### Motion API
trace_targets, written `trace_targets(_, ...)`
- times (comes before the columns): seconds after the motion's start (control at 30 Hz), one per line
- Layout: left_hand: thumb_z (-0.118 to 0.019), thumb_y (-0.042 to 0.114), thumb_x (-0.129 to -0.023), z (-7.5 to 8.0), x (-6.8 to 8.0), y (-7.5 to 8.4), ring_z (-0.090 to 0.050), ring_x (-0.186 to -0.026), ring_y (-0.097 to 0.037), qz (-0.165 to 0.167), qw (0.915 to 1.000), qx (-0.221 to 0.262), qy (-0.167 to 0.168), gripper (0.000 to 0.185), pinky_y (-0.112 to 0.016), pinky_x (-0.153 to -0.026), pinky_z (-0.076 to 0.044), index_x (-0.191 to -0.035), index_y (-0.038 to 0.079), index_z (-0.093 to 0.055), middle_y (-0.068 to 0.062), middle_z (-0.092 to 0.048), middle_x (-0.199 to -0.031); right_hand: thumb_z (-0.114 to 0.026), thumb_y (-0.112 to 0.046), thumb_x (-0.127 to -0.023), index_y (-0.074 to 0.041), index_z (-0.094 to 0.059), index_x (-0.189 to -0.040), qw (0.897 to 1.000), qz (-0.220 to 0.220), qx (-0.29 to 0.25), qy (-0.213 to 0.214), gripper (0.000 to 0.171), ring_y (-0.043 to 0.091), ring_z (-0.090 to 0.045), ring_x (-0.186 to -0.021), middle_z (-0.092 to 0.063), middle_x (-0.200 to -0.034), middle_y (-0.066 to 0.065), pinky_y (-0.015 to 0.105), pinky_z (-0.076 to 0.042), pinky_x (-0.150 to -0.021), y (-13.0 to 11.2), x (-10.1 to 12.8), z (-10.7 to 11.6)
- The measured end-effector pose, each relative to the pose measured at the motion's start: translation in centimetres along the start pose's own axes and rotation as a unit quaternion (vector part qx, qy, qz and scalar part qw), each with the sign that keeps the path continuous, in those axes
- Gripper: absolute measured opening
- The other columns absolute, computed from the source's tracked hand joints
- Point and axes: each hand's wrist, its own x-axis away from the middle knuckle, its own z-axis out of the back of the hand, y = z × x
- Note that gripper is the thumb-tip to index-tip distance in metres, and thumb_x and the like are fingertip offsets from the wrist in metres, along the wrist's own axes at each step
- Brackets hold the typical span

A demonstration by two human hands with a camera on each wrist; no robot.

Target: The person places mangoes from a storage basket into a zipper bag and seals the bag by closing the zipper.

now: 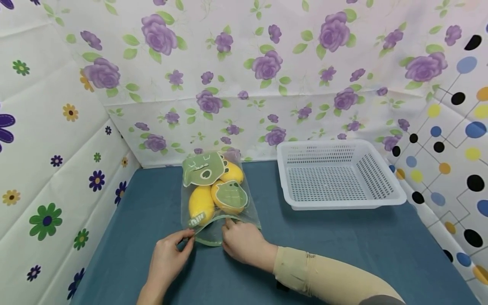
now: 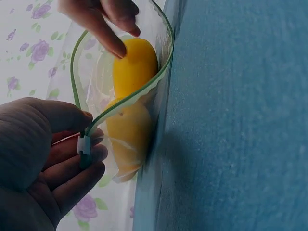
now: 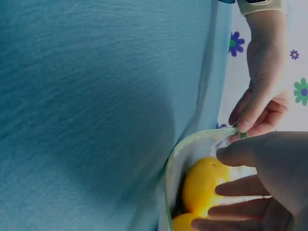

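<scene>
A clear zip bag (image 1: pixel 203 166) with green cartoon prints lies at the middle left of the table, holding several yellow lemon-like fruits (image 1: pixel 201 201). Its green-edged mouth gapes toward me. At the left end of that mouth, my left hand (image 1: pixel 167 256) pinches the corner by the white slider (image 2: pixel 83 144), thumb against fingers. My right hand (image 1: pixel 245 241) is at the opening, its fingers loosely extended into the mouth beside the nearest fruit (image 2: pixel 134 67). Whether those fingertips touch the fruit, I cannot tell. The bag's film partly blurs the fruits behind it.
A white perforated plastic basket (image 1: pixel 343 203) stands on the blue-covered table (image 1: pixel 126 254) at the back right. Patterned sheets (image 1: pixel 244 118) rise along the back and both sides.
</scene>
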Motion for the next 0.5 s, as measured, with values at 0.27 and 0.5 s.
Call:
trace_targets(0.27,-0.09,-0.008,-0.079,0.6,0.0,-0.4,-0.078,-0.095,-0.021,-0.022,0.9994,0.009,-0.024,0.037,-0.042,-0.077,-0.063,-0.11,0.01,-0.084,-0.008,-0.08,-0.111,-0.075,-0.03,-0.101,-0.026,-0.07,-0.078,0.993,0.062,-0.08,0.058,0.024,0.005,-0.053,-0.056,-0.056,-0.069,-0.009,0.023,-0.041,-0.047,0.2,-0.6,1.5)
trace_targets(0.5,-0.089,-0.013,-0.077,1.3,-0.1,-0.6,-0.077,-0.094,-0.022,-0.016,0.9996,-0.006,-0.022,0.041,-0.043,-0.074,-0.063,-0.109,0.012,-0.084,-0.007,-0.08,-0.113,-0.073,-0.029,-0.101,-0.026,-0.077,-0.091,0.981,0.098,-0.088,0.142,0.011,0.006,-0.059,-0.068,-0.06,-0.077,-0.008,0.022,-0.049,-0.059,0.1,-1.5,2.4)
